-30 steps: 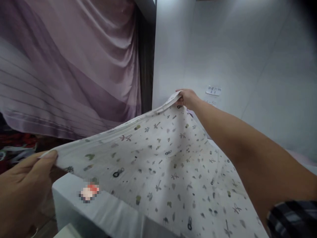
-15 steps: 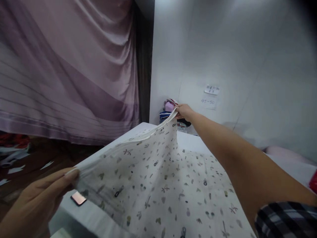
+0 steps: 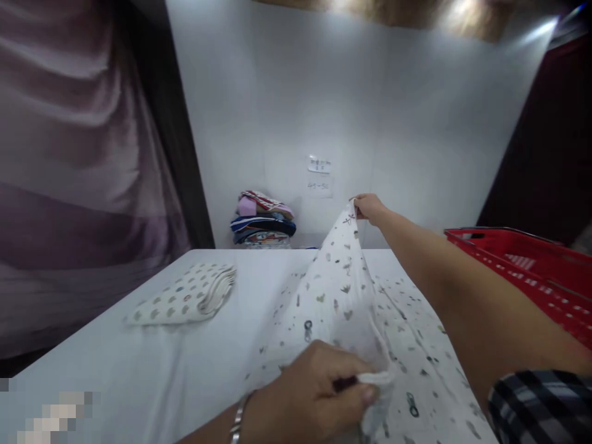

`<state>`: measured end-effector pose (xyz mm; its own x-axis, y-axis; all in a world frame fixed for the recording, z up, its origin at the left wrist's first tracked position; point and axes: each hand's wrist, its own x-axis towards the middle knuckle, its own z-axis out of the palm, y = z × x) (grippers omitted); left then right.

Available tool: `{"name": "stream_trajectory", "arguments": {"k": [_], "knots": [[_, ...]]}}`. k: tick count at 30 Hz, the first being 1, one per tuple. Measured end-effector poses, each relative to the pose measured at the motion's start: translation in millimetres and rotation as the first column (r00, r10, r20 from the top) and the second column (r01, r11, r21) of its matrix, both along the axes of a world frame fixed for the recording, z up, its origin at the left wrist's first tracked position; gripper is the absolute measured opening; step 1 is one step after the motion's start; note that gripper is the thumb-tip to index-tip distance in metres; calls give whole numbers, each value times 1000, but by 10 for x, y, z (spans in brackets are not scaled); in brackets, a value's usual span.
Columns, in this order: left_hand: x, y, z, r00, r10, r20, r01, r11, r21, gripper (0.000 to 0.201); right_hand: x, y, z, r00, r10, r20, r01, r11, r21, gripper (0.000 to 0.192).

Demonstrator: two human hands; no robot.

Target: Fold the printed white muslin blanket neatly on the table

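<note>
Your left hand (image 3: 309, 394) is pinching the near corner of the printed white cloth (image 3: 342, 302) at the table's near edge, fingers closed on the fabric. Your right hand (image 3: 369, 206) is gripping the far corner, lifting it above the table (image 3: 139, 364) toward the far edge. A folded printed cloth (image 3: 185, 300) is lying near the left edge; a red basket (image 3: 527, 265) is sitting at the right edge.

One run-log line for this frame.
left hand: grips near cloth edge | right hand: holds far corner raised | table: folded cloth | right: red basket
</note>
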<state>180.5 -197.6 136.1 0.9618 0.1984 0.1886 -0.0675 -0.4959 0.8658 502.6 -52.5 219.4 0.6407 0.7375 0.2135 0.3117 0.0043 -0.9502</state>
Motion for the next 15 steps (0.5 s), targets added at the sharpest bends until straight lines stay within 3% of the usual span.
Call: {"name": "stream_trajectory", "arguments": {"k": [4, 9, 12, 15], "knots": [[958, -273, -504, 976, -189, -106, 162, 961, -223, 25, 638, -426, -312, 998, -62, -14, 61, 996, -60, 19], [1798, -609, -1141, 918, -228, -323, 66, 894, -443, 25, 1241, -847, -994, 993, -115, -25, 109, 976, -187, 23], [2118, -750, -1372, 884, -215, -415, -4, 885, -466, 26, 1517, -1026, -1391, 984, -176, -18, 166, 955, -245, 22], [2419, -854, -1478, 892, -207, -403, -11, 879, -477, 27, 1810, -1128, -1559, 965, -262, 25, 261, 934, -245, 20]]}}
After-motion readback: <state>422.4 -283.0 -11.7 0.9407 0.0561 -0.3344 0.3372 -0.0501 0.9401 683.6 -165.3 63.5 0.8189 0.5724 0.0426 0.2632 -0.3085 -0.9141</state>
